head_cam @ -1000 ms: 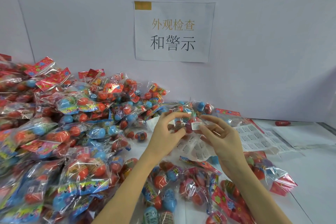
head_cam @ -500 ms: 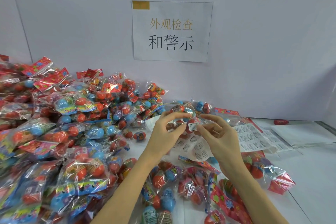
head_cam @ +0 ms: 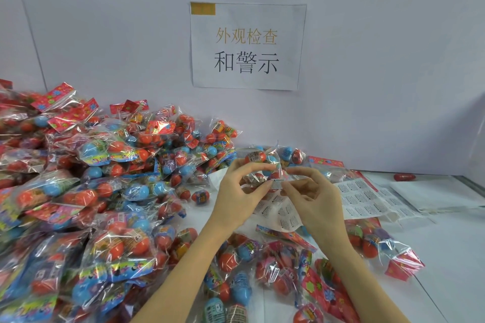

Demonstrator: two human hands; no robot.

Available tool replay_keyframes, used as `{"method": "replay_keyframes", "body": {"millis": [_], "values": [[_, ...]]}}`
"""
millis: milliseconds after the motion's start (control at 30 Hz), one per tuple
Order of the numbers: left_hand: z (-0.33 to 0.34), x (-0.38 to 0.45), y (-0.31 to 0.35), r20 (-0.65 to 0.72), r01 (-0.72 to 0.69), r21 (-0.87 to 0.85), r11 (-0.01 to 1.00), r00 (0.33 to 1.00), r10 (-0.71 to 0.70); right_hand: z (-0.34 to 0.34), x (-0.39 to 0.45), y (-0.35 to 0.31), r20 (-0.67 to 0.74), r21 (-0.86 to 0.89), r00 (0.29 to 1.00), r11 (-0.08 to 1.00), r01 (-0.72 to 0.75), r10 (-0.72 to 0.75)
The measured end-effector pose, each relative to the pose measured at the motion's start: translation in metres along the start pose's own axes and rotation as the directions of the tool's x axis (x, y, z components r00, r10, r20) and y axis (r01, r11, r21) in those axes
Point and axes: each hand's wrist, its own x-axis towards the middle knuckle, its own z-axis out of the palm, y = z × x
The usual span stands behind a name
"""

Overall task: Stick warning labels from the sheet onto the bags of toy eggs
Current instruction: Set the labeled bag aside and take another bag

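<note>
A small white warning label (head_cam: 277, 184) sits between the fingertips of both hands. My left hand (head_cam: 240, 193) pinches its left edge with thumb and forefinger. My right hand (head_cam: 313, 195) pinches its right edge. Just behind the label, a clear bag of red and blue toy eggs (head_cam: 273, 162) lies raised above the table, touching my left fingers. The label sheet (head_cam: 363, 199) lies on the white table under and to the right of my hands, with rows of printed labels.
A big heap of bagged toy eggs (head_cam: 86, 191) fills the left side. More bags (head_cam: 262, 257) lie under my forearms, one at the right (head_cam: 380, 246). White paper (head_cam: 430, 191) and a loose red egg (head_cam: 404, 177) lie far right. A printed sign (head_cam: 248, 46) hangs on the wall.
The label has shifted slightly left and lower between my fingertips, and my left fingers have closed onto it. Both hands stay at the same spot.
</note>
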Motion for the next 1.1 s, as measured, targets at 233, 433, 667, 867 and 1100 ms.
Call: {"method": "replay_keyframes", "body": {"millis": [233,433,667,867,1100], "values": [[0.0,0.0,0.006,-0.056,-0.01,-0.022,1.0,0.998,0.008,-0.008,0.003,0.003,-0.064,-0.376,0.991,0.922,0.089,-0.121],[-0.001,-0.001,0.01,0.057,0.015,-0.088,0.996,0.998,-0.01,-0.008,0.004,-0.011,0.076,0.042,0.984,0.986,-0.164,0.161],[0.001,-0.001,0.011,0.123,0.047,-0.177,0.983,0.992,-0.025,-0.006,0.001,-0.01,0.187,0.122,0.97,0.976,-0.18,0.156],[-0.002,0.001,0.011,0.117,0.069,-0.309,0.949,0.993,-0.034,-0.005,0.002,-0.01,0.267,0.221,0.932,0.926,-0.307,0.245],[0.0,0.003,0.011,0.002,0.042,-0.39,0.92,0.999,-0.045,-0.009,0.002,-0.013,0.271,0.131,0.937,0.956,-0.263,0.221]]}}
